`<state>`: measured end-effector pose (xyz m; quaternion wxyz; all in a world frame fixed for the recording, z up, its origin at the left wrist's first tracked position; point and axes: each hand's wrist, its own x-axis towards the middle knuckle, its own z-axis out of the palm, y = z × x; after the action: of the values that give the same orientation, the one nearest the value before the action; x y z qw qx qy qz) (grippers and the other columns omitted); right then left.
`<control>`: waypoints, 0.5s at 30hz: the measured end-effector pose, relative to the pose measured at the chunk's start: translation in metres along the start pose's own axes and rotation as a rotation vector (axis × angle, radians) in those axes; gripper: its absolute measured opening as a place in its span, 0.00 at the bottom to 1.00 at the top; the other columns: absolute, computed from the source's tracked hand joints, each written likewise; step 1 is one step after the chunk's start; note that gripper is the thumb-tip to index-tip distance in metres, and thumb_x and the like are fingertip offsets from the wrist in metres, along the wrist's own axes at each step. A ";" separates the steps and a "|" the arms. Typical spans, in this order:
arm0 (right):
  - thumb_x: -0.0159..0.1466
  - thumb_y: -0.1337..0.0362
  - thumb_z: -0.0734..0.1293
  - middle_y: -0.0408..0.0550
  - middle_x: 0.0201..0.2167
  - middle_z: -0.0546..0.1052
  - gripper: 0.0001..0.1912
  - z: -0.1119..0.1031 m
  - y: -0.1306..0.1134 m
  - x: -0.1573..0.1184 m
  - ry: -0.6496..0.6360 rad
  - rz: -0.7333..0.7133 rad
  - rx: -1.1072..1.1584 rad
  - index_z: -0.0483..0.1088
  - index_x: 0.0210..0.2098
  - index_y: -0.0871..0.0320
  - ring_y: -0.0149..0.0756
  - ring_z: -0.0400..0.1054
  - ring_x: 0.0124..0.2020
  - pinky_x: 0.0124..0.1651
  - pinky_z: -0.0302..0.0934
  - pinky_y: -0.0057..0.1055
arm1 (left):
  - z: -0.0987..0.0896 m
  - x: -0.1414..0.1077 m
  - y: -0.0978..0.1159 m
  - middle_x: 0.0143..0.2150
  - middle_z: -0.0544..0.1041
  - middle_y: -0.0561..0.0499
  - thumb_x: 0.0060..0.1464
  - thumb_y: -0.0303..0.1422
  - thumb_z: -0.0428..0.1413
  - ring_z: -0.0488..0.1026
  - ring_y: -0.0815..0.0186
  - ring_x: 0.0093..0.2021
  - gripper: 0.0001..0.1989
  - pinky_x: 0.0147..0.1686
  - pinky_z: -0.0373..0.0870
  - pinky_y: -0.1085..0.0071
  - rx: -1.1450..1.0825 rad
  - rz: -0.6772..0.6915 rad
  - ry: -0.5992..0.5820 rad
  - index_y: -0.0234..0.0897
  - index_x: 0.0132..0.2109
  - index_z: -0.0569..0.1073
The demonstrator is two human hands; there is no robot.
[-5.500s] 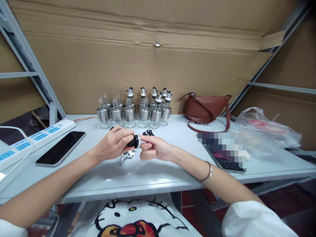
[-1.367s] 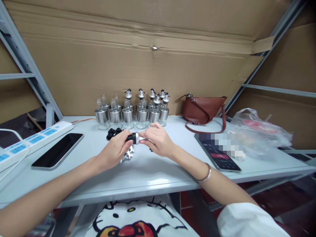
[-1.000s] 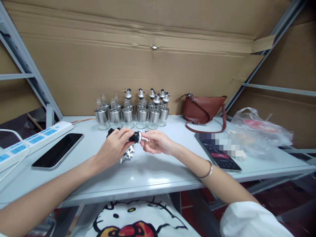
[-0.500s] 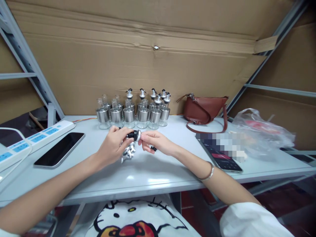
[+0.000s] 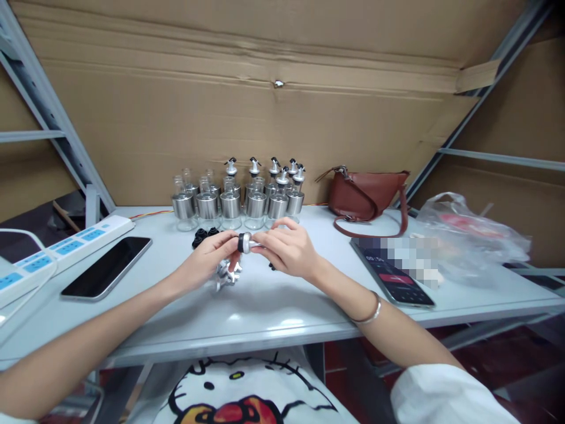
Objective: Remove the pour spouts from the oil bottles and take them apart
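Both hands meet over the table around a pour spout, which has a black stopper and a silver collar. My left hand is closed on its black end. My right hand pinches the narrow silver end, its fingertips partly hiding it. Beneath my left hand lies a cluster of silver pieces, partly covered. Several black stopper parts are heaped just behind that hand. A small black piece shows under my right hand. Glass bottles with steel sleeves stand in rows beyond, some topped with pour spouts.
A dark phone and a white power strip lie at the left. On the right are a brown handbag, a lit phone and a clear plastic bag. Cardboard backs the table.
My right hand has turned over and gripped the spout's silver end. My left hand has shifted its hold along the black stopper, drawing back from the black parts, which are now uncovered.
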<state>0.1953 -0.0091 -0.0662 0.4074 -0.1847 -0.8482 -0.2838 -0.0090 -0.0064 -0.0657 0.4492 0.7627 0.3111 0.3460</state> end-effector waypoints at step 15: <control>0.67 0.59 0.57 0.37 0.07 0.65 0.19 0.010 0.003 0.000 -0.529 1.138 1.912 0.67 0.25 0.63 0.22 0.54 0.08 0.31 0.62 0.24 | -0.019 -0.001 -0.021 0.44 0.74 0.46 0.62 0.25 0.48 0.71 0.67 0.38 0.12 0.41 0.65 0.68 0.978 0.951 0.267 0.40 0.51 0.67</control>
<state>0.1912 -0.0009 -0.0706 0.2592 -0.2105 -0.5696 0.7510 -0.0282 0.0102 -0.0784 -0.1888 0.8820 0.1157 0.4161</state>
